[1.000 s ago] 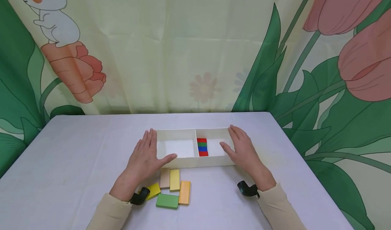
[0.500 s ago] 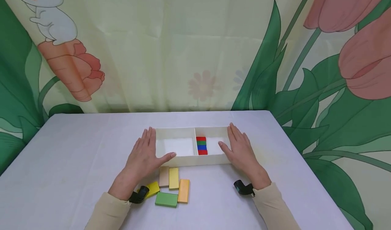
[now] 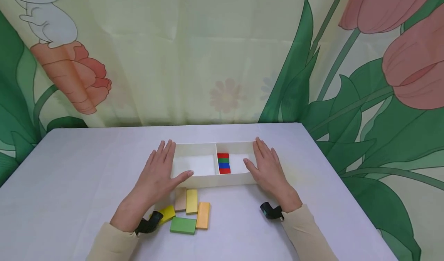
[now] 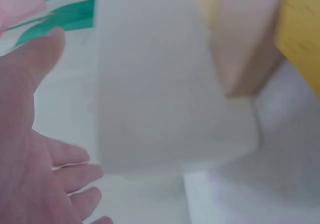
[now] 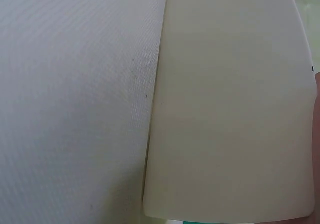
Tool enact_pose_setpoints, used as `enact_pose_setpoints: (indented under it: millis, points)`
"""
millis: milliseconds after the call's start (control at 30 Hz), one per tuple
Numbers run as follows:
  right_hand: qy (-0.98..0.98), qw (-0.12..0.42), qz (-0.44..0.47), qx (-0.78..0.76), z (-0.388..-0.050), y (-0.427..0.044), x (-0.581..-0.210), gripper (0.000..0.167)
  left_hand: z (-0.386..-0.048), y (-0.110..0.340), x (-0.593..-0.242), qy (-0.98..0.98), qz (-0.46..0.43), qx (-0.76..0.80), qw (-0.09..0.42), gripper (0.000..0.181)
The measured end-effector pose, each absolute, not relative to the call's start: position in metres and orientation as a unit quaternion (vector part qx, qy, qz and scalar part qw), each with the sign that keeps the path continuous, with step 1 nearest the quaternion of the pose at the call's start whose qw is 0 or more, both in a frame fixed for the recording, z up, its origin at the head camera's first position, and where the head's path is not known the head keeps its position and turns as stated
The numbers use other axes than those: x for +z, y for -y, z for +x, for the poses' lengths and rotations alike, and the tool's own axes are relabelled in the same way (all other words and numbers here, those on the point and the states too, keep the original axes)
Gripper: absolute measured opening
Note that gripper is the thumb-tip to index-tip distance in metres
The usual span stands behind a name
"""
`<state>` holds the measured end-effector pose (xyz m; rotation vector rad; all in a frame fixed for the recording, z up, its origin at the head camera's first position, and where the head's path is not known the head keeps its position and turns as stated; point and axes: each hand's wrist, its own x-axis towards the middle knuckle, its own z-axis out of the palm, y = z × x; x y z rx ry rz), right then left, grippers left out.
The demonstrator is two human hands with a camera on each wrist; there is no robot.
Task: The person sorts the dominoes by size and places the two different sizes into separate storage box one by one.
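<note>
A long white box [image 3: 215, 181], split by a divider into two compartments, lies between the hands. My left hand [image 3: 157, 176] rests along its left end, fingers straight, thumb over the front edge. At the opposite end is my right hand [image 3: 272, 172], its fingers extended and its thumb over the right compartment. Against the divider in that compartment is a row of small coloured pieces [image 3: 224, 163], red, green, blue and red. In the left wrist view, the straight left fingers [image 4: 77, 176] appear beside the blurred box [image 4: 150, 83]. The box wall [image 5: 230, 103] fills much of the right wrist view.
Loose blocks lie in front of the box: beige [image 3: 180, 200], pale yellow [image 3: 191, 201], orange [image 3: 203, 215], green [image 3: 182, 225] and a yellow one [image 3: 168, 214] partly behind the left wrist. A white cloth [image 3: 86, 164] covers the table. A printed curtain [image 3: 194, 60] hangs behind.
The head view has shifted a little, so the whole scene sits slightly further left and higher. Both hands stay at the box ends; box and blocks keep their arrangement.
</note>
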<state>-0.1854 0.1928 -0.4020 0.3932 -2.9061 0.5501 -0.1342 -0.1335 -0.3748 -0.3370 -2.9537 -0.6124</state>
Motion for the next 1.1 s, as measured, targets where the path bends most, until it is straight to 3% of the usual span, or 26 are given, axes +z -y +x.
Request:
enact_pose_setpoints:
  millis: [233, 500, 700, 833, 1100]
  points:
    - [0.972, 0.067, 0.134, 0.184, -0.186, -0.19, -0.404, 0.078, -0.123, 0.131, -0.363, 0.956, -0.141, -0.246, 0.076, 0.081]
    - [0.972, 0.079, 0.132, 0.18, -0.186, -0.19, -0.402, 0.078, -0.1, 0.133, -0.363, 0.934, -0.159, -0.272, 0.168, 0.046]
    - [0.972, 0.08, 0.127, 0.182, -0.186, -0.191, -0.402, 0.079, -0.084, 0.13, -0.371, 0.925, -0.145, -0.288, 0.202, 0.029]
    - [0.973, 0.079, 0.125, 0.178, -0.185, -0.191, -0.402, 0.079, -0.075, 0.129, -0.376, 0.932, -0.121, -0.285, 0.189, 0.023]
    - [0.97, 0.087, 0.131, 0.184, -0.182, -0.191, -0.4, 0.078, -0.07, 0.131, -0.388, 0.948, -0.073, -0.303, 0.057, 0.023]
